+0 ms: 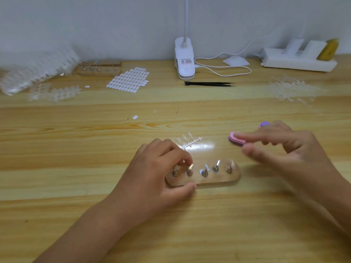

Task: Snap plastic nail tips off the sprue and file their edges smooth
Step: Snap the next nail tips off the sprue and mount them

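A wooden peg stand [218, 180] lies on the table near me, with several metal pegs standing in it. My left hand [159, 173] grips its left end, thumb on the front edge and fingers curled over the two left pegs. Just behind it lies a clear sprue [191, 143] with three nail tips on it. A pink and purple nail file [235, 140] lies to the right. My right hand [284, 149] is blurred above the file, fingers stretched out, index finger reaching across it; whether it touches is unclear.
The table holds bags of nail tips [34, 73] and loose sprues [55, 93] at far left, a second peg stand [99, 70], a sheet of white stickers [129, 80], a clip lamp [184, 61], black tweezers [208, 84], a power strip [298, 59] and bare sprues [290, 90].
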Demonstrator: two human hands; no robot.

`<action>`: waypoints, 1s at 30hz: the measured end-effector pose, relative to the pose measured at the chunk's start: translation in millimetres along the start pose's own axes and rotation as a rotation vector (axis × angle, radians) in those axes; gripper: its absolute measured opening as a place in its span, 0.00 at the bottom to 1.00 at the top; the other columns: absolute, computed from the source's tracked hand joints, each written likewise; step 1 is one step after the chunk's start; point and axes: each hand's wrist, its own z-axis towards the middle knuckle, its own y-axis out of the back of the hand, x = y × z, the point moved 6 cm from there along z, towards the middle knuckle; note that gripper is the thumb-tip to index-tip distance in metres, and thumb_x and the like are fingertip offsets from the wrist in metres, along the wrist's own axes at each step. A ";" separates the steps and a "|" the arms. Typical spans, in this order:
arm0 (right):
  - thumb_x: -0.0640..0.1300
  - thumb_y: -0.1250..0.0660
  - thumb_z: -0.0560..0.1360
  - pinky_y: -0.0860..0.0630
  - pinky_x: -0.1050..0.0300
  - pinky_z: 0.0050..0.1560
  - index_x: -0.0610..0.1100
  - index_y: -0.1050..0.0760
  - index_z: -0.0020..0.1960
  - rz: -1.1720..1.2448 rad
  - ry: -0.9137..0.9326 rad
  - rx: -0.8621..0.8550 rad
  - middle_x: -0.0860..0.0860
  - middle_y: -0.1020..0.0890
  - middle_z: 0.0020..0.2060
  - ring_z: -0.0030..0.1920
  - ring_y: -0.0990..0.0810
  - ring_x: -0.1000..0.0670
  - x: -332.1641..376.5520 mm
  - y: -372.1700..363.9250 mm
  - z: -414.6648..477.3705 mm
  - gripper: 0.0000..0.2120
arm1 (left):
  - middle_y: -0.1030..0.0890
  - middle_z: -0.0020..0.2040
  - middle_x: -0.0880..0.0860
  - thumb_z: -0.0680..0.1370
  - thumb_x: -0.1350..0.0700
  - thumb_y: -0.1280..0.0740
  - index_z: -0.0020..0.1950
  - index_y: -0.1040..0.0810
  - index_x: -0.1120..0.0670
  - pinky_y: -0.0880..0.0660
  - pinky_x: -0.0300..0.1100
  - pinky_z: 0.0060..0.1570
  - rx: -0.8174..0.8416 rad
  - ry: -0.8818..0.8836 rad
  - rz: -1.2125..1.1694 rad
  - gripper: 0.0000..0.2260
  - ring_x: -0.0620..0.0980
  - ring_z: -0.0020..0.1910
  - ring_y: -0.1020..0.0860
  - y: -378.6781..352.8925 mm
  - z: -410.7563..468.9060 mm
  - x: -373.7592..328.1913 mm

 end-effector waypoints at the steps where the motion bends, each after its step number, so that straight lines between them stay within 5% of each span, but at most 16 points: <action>1: 0.57 0.23 0.69 0.32 0.71 0.48 0.55 0.15 0.50 -0.031 -0.005 -0.019 0.60 0.16 0.38 0.43 0.26 0.59 0.3 4.3 9.1 0.12 | 0.26 0.50 0.39 0.68 0.38 0.32 0.54 0.21 0.44 0.33 0.42 0.55 -0.002 0.000 0.015 0.18 0.42 0.50 0.28 0.3 0.1 -0.4; 6: 0.41 0.25 0.73 0.34 0.71 0.42 0.49 0.14 0.50 -0.294 0.120 0.299 0.60 0.19 0.39 0.43 0.25 0.60 12.9 -32.3 66.7 0.07 | 0.26 0.58 0.42 0.67 0.34 0.34 0.64 0.22 0.48 0.37 0.42 0.59 0.012 0.024 0.076 0.30 0.44 0.56 0.29 0.4 2.4 -3.6; 10: 0.41 0.25 0.75 0.30 0.62 0.52 0.47 0.16 0.56 -0.438 0.179 0.539 0.52 0.18 0.46 0.48 0.25 0.53 13.6 -74.7 85.7 0.11 | 0.26 0.59 0.43 0.69 0.32 0.37 0.65 0.23 0.49 0.36 0.41 0.59 0.096 0.026 0.131 0.31 0.45 0.58 0.30 -4.2 4.4 -1.8; 16: 0.41 0.21 0.70 0.29 0.53 0.52 0.45 0.17 0.46 -0.404 0.210 0.420 0.53 0.19 0.40 0.46 0.26 0.50 11.8 -72.2 84.6 0.07 | 0.28 0.60 0.42 0.68 0.31 0.38 0.67 0.25 0.48 0.35 0.41 0.59 0.108 0.033 0.165 0.32 0.44 0.59 0.31 -6.8 9.2 -0.4; 21: 0.39 0.21 0.70 0.30 0.57 0.52 0.44 0.15 0.43 -0.349 0.241 0.315 0.54 0.18 0.37 0.46 0.24 0.50 10.5 -65.2 72.1 0.04 | 0.29 0.60 0.41 0.67 0.31 0.38 0.67 0.25 0.47 0.37 0.40 0.60 0.096 0.038 0.174 0.33 0.43 0.59 0.32 -5.4 11.3 -2.0; 27: 0.41 0.24 0.72 0.31 0.68 0.41 0.52 0.19 0.39 -0.263 0.030 0.234 0.59 0.19 0.34 0.38 0.26 0.59 6.6 -32.7 72.7 0.07 | 0.28 0.60 0.41 0.66 0.30 0.39 0.65 0.25 0.46 0.37 0.40 0.59 0.099 0.036 0.206 0.32 0.43 0.60 0.32 -4.7 12.9 -3.1; 30: 0.46 0.23 0.68 0.30 0.69 0.33 0.49 0.15 0.39 0.019 -0.154 0.425 0.56 0.19 0.28 0.30 0.26 0.55 10.9 -23.6 60.1 0.03 | 0.28 0.58 0.42 0.66 0.30 0.38 0.64 0.24 0.46 0.38 0.41 0.59 0.091 0.027 0.220 0.31 0.43 0.59 0.32 -2.6 13.4 -4.0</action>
